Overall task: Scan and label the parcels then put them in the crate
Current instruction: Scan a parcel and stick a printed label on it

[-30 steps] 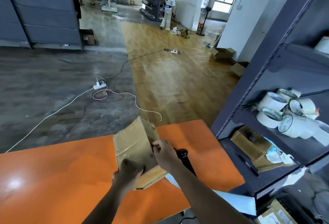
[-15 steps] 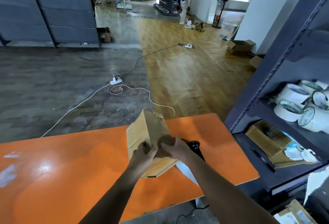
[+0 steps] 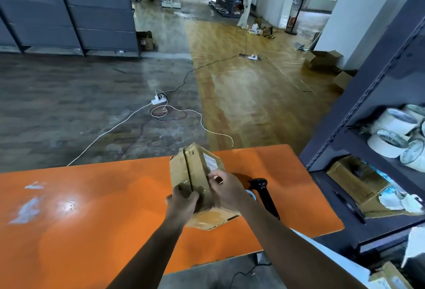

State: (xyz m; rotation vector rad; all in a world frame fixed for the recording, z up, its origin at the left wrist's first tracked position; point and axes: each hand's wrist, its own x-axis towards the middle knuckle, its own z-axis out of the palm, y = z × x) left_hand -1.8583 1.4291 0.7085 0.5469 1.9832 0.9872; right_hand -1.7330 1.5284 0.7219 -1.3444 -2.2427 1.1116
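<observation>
A: Parcel [image 3: 195, 173] turned since half a second ago: taped seam now faces up, white label [image 3: 210, 164] shows on its right face.
B: Hands?
A: Left hand [image 3: 184, 199] grips the near corner. Right hand [image 3: 226, 191] curls against the label side.
B: Position?
A: Over the orange table [image 3: 92, 219], possibly resting on it, but the contact is unclear. Black scanner [image 3: 264, 194] lies just beside the right hand.

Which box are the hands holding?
The box at the orange table: the left hand and right hand grip it. The shelf box and floor boxes sit untouched.
</observation>
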